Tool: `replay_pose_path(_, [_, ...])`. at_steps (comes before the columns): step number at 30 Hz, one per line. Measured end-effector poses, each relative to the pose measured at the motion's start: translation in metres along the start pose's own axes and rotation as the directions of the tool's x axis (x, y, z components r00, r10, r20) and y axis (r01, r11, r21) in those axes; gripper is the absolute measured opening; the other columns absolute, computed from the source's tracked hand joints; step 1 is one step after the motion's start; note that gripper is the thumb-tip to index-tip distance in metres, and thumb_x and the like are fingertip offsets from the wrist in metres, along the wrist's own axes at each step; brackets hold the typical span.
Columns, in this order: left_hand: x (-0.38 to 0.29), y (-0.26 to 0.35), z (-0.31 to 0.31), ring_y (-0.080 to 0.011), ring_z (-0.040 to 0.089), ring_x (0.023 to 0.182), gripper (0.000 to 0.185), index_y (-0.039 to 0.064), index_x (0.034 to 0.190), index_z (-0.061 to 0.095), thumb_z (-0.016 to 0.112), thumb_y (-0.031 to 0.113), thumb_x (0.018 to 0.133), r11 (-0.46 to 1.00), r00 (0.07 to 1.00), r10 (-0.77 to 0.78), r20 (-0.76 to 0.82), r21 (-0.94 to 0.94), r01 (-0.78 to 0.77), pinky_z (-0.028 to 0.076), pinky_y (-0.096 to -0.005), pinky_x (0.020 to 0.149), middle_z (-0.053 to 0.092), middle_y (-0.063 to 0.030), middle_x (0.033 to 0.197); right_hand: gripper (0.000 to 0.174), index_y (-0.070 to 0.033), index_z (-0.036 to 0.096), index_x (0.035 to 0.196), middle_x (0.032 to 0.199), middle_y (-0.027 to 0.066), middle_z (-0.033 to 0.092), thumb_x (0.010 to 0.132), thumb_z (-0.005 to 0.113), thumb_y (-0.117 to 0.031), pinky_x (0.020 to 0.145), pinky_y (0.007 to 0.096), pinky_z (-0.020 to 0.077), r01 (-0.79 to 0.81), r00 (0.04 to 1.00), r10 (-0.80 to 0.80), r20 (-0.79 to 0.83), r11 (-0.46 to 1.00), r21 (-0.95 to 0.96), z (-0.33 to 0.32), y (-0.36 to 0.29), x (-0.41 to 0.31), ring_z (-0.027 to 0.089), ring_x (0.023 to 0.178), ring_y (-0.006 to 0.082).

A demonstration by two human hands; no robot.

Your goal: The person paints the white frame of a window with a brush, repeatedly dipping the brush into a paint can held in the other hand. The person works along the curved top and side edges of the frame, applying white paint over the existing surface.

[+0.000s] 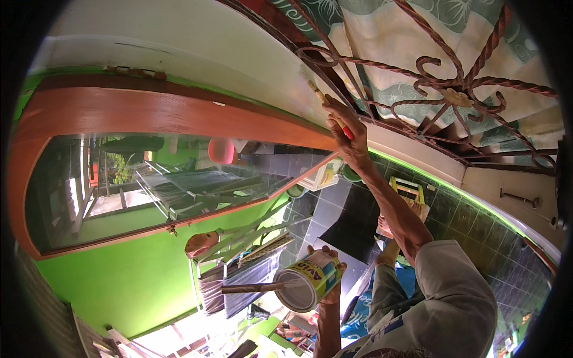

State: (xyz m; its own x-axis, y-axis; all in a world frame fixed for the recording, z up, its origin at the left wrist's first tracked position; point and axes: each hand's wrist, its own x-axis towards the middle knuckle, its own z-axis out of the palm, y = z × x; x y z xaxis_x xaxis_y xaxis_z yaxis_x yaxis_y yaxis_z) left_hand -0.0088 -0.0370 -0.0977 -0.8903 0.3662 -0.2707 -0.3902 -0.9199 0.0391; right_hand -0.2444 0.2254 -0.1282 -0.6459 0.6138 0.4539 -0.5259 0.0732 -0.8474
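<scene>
My left hand [333, 264] holds a paint can [309, 279] from behind and below, tilted with its mouth towards the camera. A flat wooden stick [253, 288] leans out over the rim, with whitish paint on its inner end. Farther up, my right hand [353, 138] grips a slim paintbrush [318, 94] with a yellowish handle and red end. The bristles point at the pale wall strip [268, 67] beside the window frame; whether they touch it I cannot tell. Part of the can's inside is whitish; its paint level is unclear.
A twisted iron window grille [456, 96] with a curtain [403, 27] behind it is at upper right. Left of my right hand is a wood-framed glass pane [112, 107]. Below are folding metal frames [233, 246], a yellow step stool [409, 190] under a foot, and dark floor tiles [461, 223].
</scene>
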Motion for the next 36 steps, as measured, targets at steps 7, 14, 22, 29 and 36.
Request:
replay_pose_path(7, [0.001, 0.002, -0.014, -0.0367, 0.044, 0.137, 0.059, 0.017, 0.152, 0.05, 0.065, 0.033, 0.097, 1.0, 1.0, 0.0, -0.003, 0.006, 0.0, 0.046, -0.0613, 0.1, 0.049, -0.0222, 0.145, 0.034, -0.007, 0.064, 0.132, 0.144, 0.0158, 0.059, 0.099, 0.065, -0.003, 0.101, 0.0359, 0.0509, -0.007, 1.0, 0.007, -0.012, 1.0, 0.018, -0.009, 0.026, -0.007, 0.059, 0.13, 0.0258])
replay_pose_path(14, [0.004, 0.003, -0.021, -0.0365, 0.045, 0.136, 0.058, 0.018, 0.152, 0.049, 0.063, 0.033, 0.098, 0.999, 1.0, 0.024, -0.002, 0.023, -0.024, 0.047, -0.0612, 0.098, 0.049, -0.0223, 0.144, 0.031, -0.006, 0.064, 0.13, 0.142, 0.0153, 0.061, 0.1, 0.064, -0.003, 0.097, 0.0335, 0.0515, -0.027, 1.0, 0.027, 0.009, 1.0, 0.014, -0.015, 0.036, -0.015, 0.061, 0.126, 0.0241])
replay_pose_path(22, [0.005, 0.003, -0.038, -0.0354, 0.048, 0.131, 0.066, 0.025, 0.157, 0.04, 0.057, 0.048, 0.098, 0.995, 0.995, 0.087, -0.057, 0.059, -0.084, 0.05, -0.062, 0.093, 0.047, -0.0203, 0.147, 0.029, -0.006, 0.066, 0.13, 0.14, 0.0135, 0.063, 0.101, 0.063, -0.004, 0.088, 0.0277, 0.0516, -0.005, 1.0, 0.005, -0.007, 1.0, 0.009, -0.025, 0.059, -0.02, 0.062, 0.12, 0.0181])
replay_pose_path(29, [0.001, 0.005, -0.051, -0.035, 0.047, 0.133, 0.064, 0.029, 0.158, 0.04, 0.055, 0.047, 0.099, 0.997, 0.994, 0.07, -0.086, 0.039, -0.067, 0.049, -0.0624, 0.093, 0.047, -0.0207, 0.147, 0.03, -0.006, 0.065, 0.13, 0.141, 0.0149, 0.062, 0.101, 0.063, -0.006, 0.104, 0.0348, 0.0483, -0.04, 0.998, 0.038, 0.042, 0.998, 0.039, -0.03, 0.072, -0.029, 0.06, 0.128, 0.0239])
replay_pose_path(36, [0.007, 0.002, -0.056, -0.0341, 0.047, 0.133, 0.057, 0.03, 0.155, 0.045, 0.053, 0.045, 0.1, 0.999, 0.993, 0.049, -0.112, -0.004, -0.049, 0.046, -0.0625, 0.095, 0.048, -0.0188, 0.147, 0.027, -0.004, 0.066, 0.128, 0.137, 0.0138, 0.065, 0.102, 0.063, -0.007, 0.109, 0.0357, 0.0463, -0.082, 0.996, 0.08, 0.029, 0.995, 0.055, -0.038, 0.086, -0.037, 0.06, 0.129, 0.0236])
